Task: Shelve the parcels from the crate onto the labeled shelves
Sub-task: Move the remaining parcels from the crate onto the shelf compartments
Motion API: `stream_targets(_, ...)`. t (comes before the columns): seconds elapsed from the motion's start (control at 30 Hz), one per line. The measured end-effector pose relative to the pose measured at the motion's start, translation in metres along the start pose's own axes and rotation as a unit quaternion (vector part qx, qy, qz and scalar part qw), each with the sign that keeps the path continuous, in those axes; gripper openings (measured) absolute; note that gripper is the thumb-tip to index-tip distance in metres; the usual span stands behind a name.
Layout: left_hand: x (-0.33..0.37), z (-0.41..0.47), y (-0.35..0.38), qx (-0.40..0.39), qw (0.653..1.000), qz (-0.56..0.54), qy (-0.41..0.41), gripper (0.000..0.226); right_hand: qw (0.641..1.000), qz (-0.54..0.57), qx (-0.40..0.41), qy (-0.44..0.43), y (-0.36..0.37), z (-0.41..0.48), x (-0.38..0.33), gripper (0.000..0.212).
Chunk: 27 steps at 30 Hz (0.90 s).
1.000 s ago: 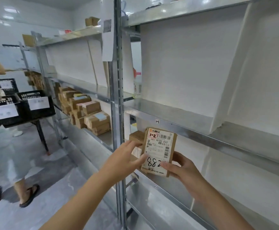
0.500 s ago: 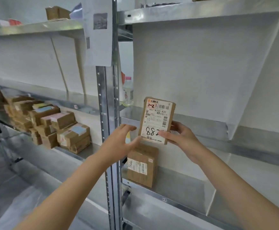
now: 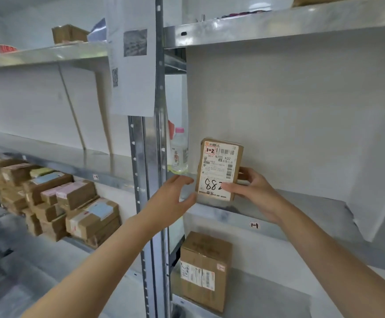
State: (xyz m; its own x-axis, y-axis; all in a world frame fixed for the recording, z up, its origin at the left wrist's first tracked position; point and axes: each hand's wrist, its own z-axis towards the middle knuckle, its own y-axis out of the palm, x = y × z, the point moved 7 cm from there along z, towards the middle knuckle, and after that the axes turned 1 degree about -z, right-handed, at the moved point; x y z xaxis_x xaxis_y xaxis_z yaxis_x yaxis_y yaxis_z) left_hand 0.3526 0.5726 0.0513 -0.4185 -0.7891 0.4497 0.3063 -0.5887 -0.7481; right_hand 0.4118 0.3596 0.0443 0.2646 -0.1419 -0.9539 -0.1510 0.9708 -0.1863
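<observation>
A small brown parcel (image 3: 219, 166) with a white shipping label, marked "1-2" in a red box and "882" by hand, stands upright on the metal shelf (image 3: 301, 210) at its left end. My right hand (image 3: 253, 191) grips its lower right side, thumb across the label, fingers behind. My left hand (image 3: 175, 198) touches the parcel's lower left edge with relaxed fingers. A small tag reading "1-1" (image 3: 254, 225) sits on that shelf's front lip.
A larger brown box (image 3: 204, 269) stands on the shelf below. Several stacked parcels (image 3: 56, 200) fill the lower left bay. A steel upright (image 3: 151, 180) divides the bays, with a paper sheet (image 3: 131, 56) hanging on it. A plastic bottle (image 3: 178, 150) stands behind the upright.
Both hands have lifted the parcel from below shelf level and set it upright on the shelf's left end. The view has swung right, away from the crates and the other person.
</observation>
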Motion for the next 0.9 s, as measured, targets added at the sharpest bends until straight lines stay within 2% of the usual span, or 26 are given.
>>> stream_targets(0.17, -0.024, 0.03, 0.014, 0.001, 0.999, -0.038, -0.017, 0.041, 1.0, 0.024, -0.013, 0.01, 0.013, 0.025, 0.017, 0.067)
stream_targets(0.43, -0.043, 0.039, 0.026, -0.012, 0.997, -0.072, 0.024, 0.037, 0.999, -0.019, -0.003, 0.046, 0.018, 0.027, 0.033, 0.093)
stream_targets(0.53, -0.043, 0.037, 0.023, -0.019, 0.994, -0.1, 0.046, 0.036, 0.998, -0.027, 0.012, 0.049, 0.028, 0.025, 0.033, 0.096)
stream_targets(0.67, -0.041, 0.029, 0.017, -0.016, 0.986, -0.142, 0.088, 0.04, 0.994, -0.083, 0.04, 0.054, 0.036, 0.017, 0.028, 0.095)
stream_targets(0.8, -0.04, 0.018, 0.011, -0.004, 0.977, -0.166, 0.13, 0.043, 0.989, -0.116, 0.069, 0.058, 0.043, 0.01, 0.022, 0.083)
stream_targets(0.9, -0.046, 0.011, 0.009, 0.001, 0.975, -0.179, 0.131, 0.047, 0.987, -0.119, 0.084, 0.066, 0.048, 0.004, 0.019, 0.071)
